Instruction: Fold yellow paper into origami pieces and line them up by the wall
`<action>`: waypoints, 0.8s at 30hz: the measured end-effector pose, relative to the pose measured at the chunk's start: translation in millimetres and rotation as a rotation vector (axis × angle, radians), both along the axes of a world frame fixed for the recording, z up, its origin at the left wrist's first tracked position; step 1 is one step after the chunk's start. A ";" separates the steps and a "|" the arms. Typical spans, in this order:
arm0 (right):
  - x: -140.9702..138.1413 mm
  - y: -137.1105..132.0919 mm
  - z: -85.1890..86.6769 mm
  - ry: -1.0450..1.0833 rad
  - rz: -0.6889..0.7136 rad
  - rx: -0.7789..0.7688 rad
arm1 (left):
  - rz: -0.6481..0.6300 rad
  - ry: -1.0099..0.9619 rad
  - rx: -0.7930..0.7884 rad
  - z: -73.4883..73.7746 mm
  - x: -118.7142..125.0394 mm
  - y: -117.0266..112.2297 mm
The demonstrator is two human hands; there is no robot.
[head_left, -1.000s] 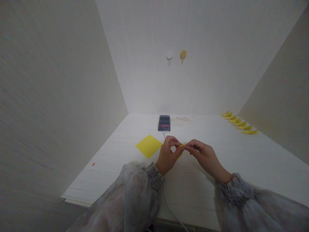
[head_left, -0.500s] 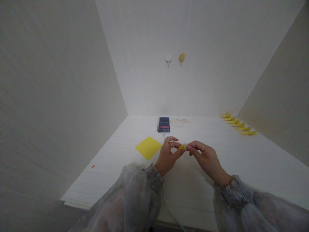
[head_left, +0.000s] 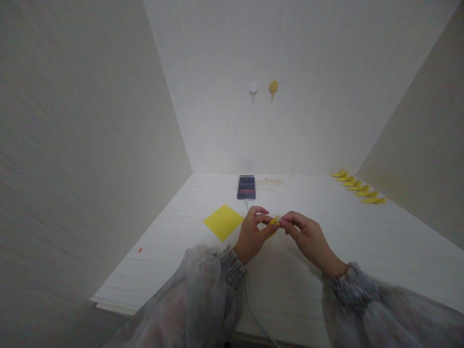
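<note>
Between my two hands is a small folded yellow paper, with a pale edge showing on its right side. My left hand pinches it between thumb and fingers. Opposite, my right hand has its thumb and forefinger closed on the paper's right end. The fingers cover much of the paper, so its exact shape is hard to make out. Just left of my left hand, a flat yellow paper square lies with a corner pointing towards me.
Several folded yellow paper figures stand in a row at the back right. A phone with a cable lies near the back wall, which carries a white hook and a yellow hook. A small red scrap lies at left.
The folded paper has turned slightly in my fingers, and more of its yellow now shows. Both hands stay in nearly the same place.
</note>
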State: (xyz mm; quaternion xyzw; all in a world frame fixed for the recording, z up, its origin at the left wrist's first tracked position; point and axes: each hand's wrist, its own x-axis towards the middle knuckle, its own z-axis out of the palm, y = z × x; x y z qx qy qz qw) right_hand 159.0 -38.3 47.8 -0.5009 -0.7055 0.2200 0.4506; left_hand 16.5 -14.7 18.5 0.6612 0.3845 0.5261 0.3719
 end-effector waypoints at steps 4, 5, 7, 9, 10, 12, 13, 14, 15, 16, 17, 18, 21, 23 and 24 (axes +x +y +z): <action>0.1 -1.0 1.2 0.011 -0.004 0.007 | -0.044 -0.069 -0.108 0.4 0.5 -0.4; -0.1 -0.9 1.3 0.016 -0.002 0.003 | -0.050 -0.088 -0.133 0.7 0.2 -0.1; -0.5 -0.4 0.8 0.033 0.010 -0.007 | -0.059 -0.122 -0.170 1.1 -0.6 1.0; -0.8 0.6 -0.6 0.052 0.023 -0.010 | -0.074 -0.150 -0.194 1.5 -1.2 1.7; -0.8 1.0 -1.4 0.055 0.026 -0.005 | -0.087 -0.165 -0.204 1.8 -1.2 1.7; -0.5 1.5 -2.7 0.030 0.025 0.010 | -0.121 -0.197 -0.220 2.6 -0.6 0.7; -0.2 1.5 -3.0 0.014 0.019 0.022 | -0.141 -0.214 -0.226 3.0 0.0 0.0; 0.1 1.4 -3.0 0.004 0.008 0.039 | -0.155 -0.235 -0.229 3.5 0.4 -0.7; 0.5 1.2 -2.9 0.003 -0.007 0.065 | -0.157 -0.257 -0.224 3.7 0.8 -1.1; 0.9 1.0 -2.6 0.002 -0.019 0.084 | -0.145 -0.280 -0.216 3.7 1.0 -1.1; 1.3 0.8 -2.4 0.007 -0.041 0.114 | -0.134 -0.286 -0.212 3.3 1.1 -0.7; 1.7 0.7 -2.2 0.009 -0.057 0.142 | -0.125 -0.281 -0.224 2.4 1.0 0.3; 2.3 0.8 -3.4 0.004 -0.067 0.258 | -0.134 -0.263 -0.319 -1.8 1.4 5.1; 1.6 0.9 -5.3 -0.019 -0.028 0.321 | -0.185 -0.255 -0.329 -4.0 2.1 7.7; 1.0 0.8 -6.4 -0.039 -0.002 0.343 | -0.224 -0.231 -0.334 -4.3 2.4 8.3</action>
